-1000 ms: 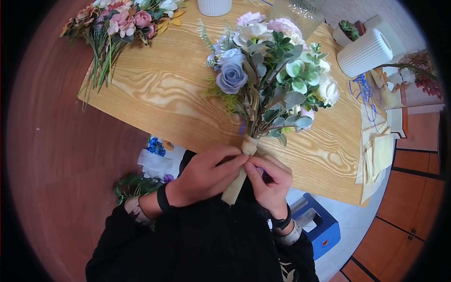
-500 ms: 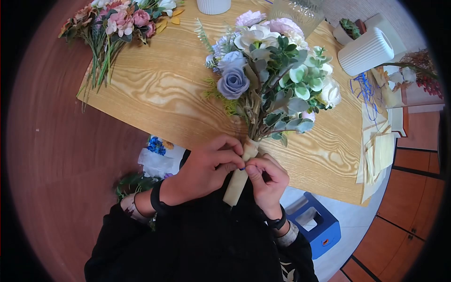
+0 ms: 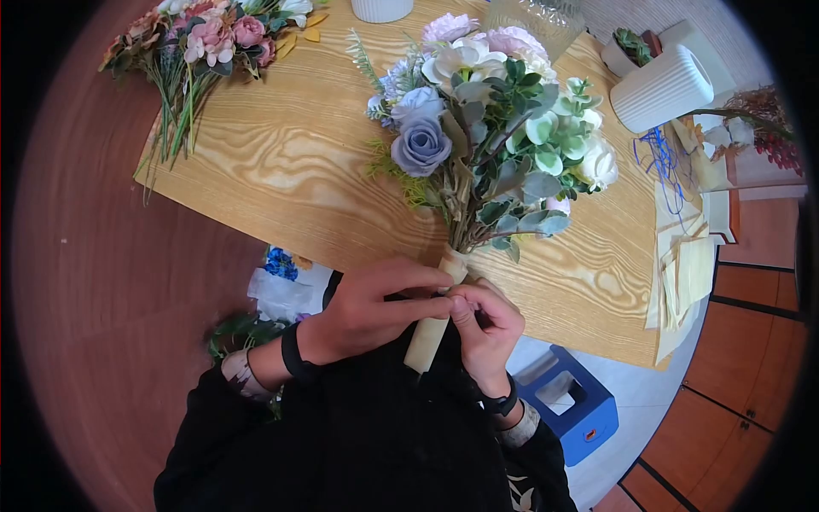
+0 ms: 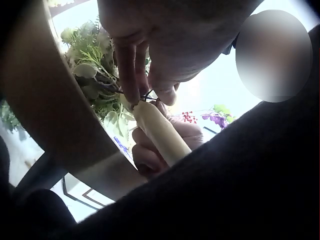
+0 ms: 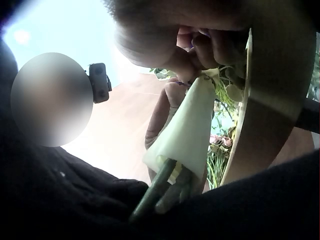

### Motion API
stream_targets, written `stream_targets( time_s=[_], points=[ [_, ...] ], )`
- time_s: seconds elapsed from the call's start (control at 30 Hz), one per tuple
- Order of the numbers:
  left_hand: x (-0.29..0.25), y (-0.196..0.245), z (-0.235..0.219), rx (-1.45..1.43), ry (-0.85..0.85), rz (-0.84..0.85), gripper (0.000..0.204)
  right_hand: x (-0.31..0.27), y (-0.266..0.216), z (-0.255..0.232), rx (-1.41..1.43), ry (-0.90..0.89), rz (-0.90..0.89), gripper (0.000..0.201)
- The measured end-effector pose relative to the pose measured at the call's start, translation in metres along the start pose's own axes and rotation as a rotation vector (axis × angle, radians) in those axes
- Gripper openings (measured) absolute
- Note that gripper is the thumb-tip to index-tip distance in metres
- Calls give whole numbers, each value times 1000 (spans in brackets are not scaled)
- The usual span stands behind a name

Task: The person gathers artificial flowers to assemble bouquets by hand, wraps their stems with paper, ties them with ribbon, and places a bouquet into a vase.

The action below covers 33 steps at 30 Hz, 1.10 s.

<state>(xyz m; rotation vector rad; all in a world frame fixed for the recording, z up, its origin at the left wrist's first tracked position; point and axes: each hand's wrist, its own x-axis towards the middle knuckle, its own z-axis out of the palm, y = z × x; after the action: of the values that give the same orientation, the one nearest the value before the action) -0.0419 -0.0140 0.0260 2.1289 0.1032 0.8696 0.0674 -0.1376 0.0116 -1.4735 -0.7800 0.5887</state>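
Note:
A bouquet of artificial flowers (image 3: pixel 503 128), with a blue rose and white and pale pink blooms, lies over the table's near edge. Cream wrapping paper (image 3: pixel 426 341) surrounds its stems; green stem ends (image 5: pixel 155 190) poke out of the bottom in the right wrist view. Around the wrap, a thin dark-blue string (image 4: pixel 146 95) runs between the fingers of both hands. My left hand (image 3: pixel 367 307) reaches across the wrap from the left and pinches the string. On the other side, my right hand (image 3: pixel 486 328) pinches it between thumb and bent index finger, close against the wrap.
More artificial flowers (image 3: pixel 222 43) lie at the table's far left. White ribbed pots (image 3: pixel 665 90) and a glass vase (image 3: pixel 537 21) stand at the back. Blue strings (image 3: pixel 661 166) and cream paper sheets (image 3: pixel 687 282) lie along the right edge. A blue stool (image 3: pixel 576 410) stands below.
Both hands stay at the wrap. The left fingers drew back and down half a second ago, then extended right over the wrap again. The right hand has shifted slightly down.

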Motion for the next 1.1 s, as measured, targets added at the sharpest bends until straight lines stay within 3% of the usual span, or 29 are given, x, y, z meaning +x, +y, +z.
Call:
stream_targets(
  time_s=[0.23,0.3,0.37,0.5,0.53,0.57,0.6,0.63,0.7,0.73,0.8,0.87,0.9,0.93,1.0,1.07,1.1],
  points=[
    [-3,-1,-9,-16,-98,-82,25,1,4,-1,-87,55,-58,6],
    [-10,-5,-13,-77,-269,-251,30,5,5,-11,-233,137,-108,6],
    [-16,-11,-20,-4,-276,-207,32,9,5,-21,-342,245,-89,6],
    [-13,-6,-25,97,-263,-127,26,5,4,-25,-496,270,-144,7],
    [-15,-6,-27,98,-260,-123,26,4,1,-30,-336,224,11,10],
    [-18,-6,-29,-101,-214,-314,21,6,-1,-33,-173,174,163,16],
    [-20,-6,-30,-301,-163,-499,18,10,-4,-35,-175,172,152,16],
    [-21,-5,-29,-300,-160,-487,18,15,-7,-37,-198,132,95,23],
    [-20,0,-24,-876,-14,-1016,21,22,-15,-45,-251,19,51,45],
    [-20,5,-18,-882,-35,-984,21,26,-11,-45,-265,34,-29,43],
    [-18,16,-8,-576,-270,-918,36,34,-27,-39,-36,-56,383,34],
    [-9,16,5,-773,-431,-982,43,45,-22,-20,361,-114,408,20],
    [-8,14,11,-690,-504,-892,40,48,-18,-20,390,-211,510,11],
    [-5,16,14,-914,-484,-964,28,55,-20,-19,379,-244,556,14],
    [2,24,13,-1007,-476,-962,20,56,-28,-17,591,-205,551,16],
    [6,23,11,-972,-531,-941,18,51,-31,-23,520,-197,463,30],
    [9,20,10,-952,-590,-879,16,52,-42,-28,518,-211,440,28]
  ],
)
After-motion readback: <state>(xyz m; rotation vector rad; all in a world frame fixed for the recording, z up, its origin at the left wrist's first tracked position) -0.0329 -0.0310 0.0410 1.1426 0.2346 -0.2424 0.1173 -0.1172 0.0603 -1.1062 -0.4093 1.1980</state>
